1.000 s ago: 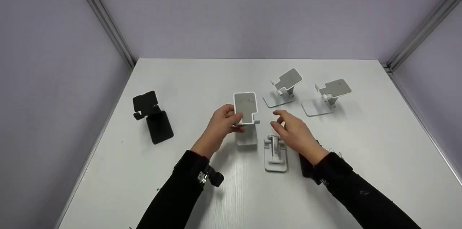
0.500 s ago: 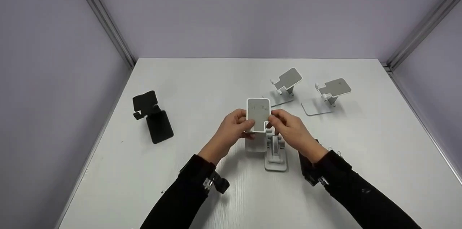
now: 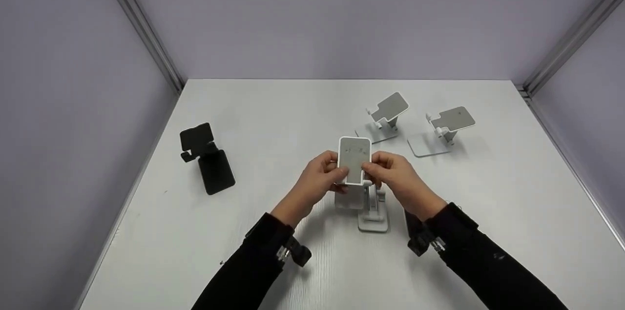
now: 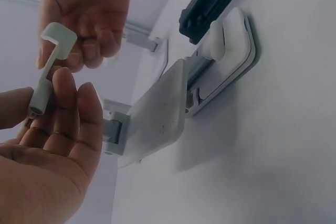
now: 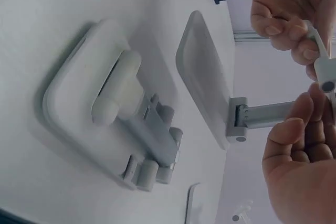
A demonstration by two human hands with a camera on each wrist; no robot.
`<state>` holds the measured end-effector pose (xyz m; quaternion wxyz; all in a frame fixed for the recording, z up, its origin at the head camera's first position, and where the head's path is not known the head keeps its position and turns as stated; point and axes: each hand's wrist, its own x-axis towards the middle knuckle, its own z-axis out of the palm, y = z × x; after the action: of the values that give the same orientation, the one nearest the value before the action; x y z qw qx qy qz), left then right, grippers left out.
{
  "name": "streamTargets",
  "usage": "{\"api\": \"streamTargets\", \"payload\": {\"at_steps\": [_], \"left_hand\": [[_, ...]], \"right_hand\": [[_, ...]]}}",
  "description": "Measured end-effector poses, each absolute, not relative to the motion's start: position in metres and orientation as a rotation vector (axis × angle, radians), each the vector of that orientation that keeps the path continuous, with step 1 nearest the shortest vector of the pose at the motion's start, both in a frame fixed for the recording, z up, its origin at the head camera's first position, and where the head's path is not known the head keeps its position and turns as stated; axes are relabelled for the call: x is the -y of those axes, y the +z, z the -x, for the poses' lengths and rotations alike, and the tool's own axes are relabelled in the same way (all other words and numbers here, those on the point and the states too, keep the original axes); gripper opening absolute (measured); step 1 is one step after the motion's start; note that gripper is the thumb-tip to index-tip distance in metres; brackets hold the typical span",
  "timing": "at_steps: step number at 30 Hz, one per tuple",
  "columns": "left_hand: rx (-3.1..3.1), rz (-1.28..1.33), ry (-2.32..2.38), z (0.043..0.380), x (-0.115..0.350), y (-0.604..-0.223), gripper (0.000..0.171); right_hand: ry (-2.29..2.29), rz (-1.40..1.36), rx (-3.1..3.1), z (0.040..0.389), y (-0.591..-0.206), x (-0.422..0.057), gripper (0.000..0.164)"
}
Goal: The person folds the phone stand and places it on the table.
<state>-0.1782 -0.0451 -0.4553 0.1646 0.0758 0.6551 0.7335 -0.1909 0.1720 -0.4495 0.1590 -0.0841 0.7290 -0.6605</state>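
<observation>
Both hands hold a white phone stand with a grey pad (image 3: pixel 354 158) in the middle of the head view. On its left edge the left hand (image 3: pixel 317 180) pinches the plate, thumb on the pad. The right hand (image 3: pixel 398 178) pinches the right edge near the notch, thumb in front. In the left wrist view, the stand's base (image 4: pixel 155 116) hangs tilted over the table, its post unfolded. A folded white phone stand (image 3: pixel 373 219) lies flat just below, partly covered by the held one in the head view.
Two unfolded white stands, one at the back (image 3: pixel 390 107) and another further right (image 3: pixel 454 119), stand on the white table (image 3: pixel 273 110). An unfolded black stand (image 3: pixel 217 173) is at left. Under the right wrist lies a dark folded stand (image 3: pixel 413 224), partly hidden.
The left hand has carried the held stand rightward and slightly nearer the body. The right hand, free at first, has taken hold of the plate's right edge.
</observation>
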Motion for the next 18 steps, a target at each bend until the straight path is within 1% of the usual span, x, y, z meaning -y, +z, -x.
{"api": "streamTargets", "payload": {"at_steps": [6,9,11,15,18], "left_hand": [[-1.824,-0.255,2.099,0.175,0.048,-0.454,0.031],[-1.782,-0.293,2.116,0.174,0.051,-0.456,0.036],[-1.771,-0.312,2.131,0.174,0.053,-0.458,0.036],[-1.828,-0.260,2.152,0.174,0.055,-0.463,0.038],[-1.933,-0.159,2.128,0.175,0.056,-0.469,0.036]], "right_hand": [[-2.003,0.219,-1.937,0.189,-0.449,-0.171,0.013],[-2.039,0.202,-1.881,0.188,-0.448,-0.171,0.010],[-2.056,0.189,-1.856,0.187,-0.447,-0.170,0.010],[-2.087,0.185,-1.822,0.186,-0.446,-0.169,0.011],[-2.102,0.196,-1.806,0.185,-0.444,-0.168,0.011]]}}
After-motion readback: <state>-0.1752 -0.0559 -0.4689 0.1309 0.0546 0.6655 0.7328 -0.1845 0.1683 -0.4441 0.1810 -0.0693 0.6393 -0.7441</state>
